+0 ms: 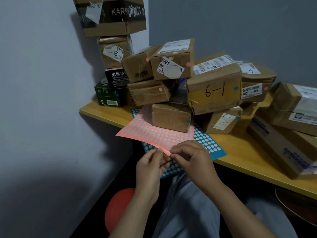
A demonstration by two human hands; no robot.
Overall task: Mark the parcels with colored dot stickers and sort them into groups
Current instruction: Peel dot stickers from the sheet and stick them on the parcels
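A pink sticker sheet point(154, 133) lies over a blue sticker sheet point(208, 143) at the front edge of the yellow table point(240, 152). My left hand point(149, 166) and my right hand point(192, 157) both pinch the near edge of the pink sheet, which curls up between the fingertips. A small cardboard parcel point(171, 117) sits on the far part of the pink sheet. Behind it, cardboard parcels point(214, 86) are piled up; some carry pink dots point(160, 89), others blue dots point(236, 88).
A tall stack of boxes point(113, 50) leans in the wall corner at the left, with a green box point(109, 96) at its base. Larger flat parcels point(283, 143) fill the table's right side. A red round stool point(118, 208) stands below beside my legs.
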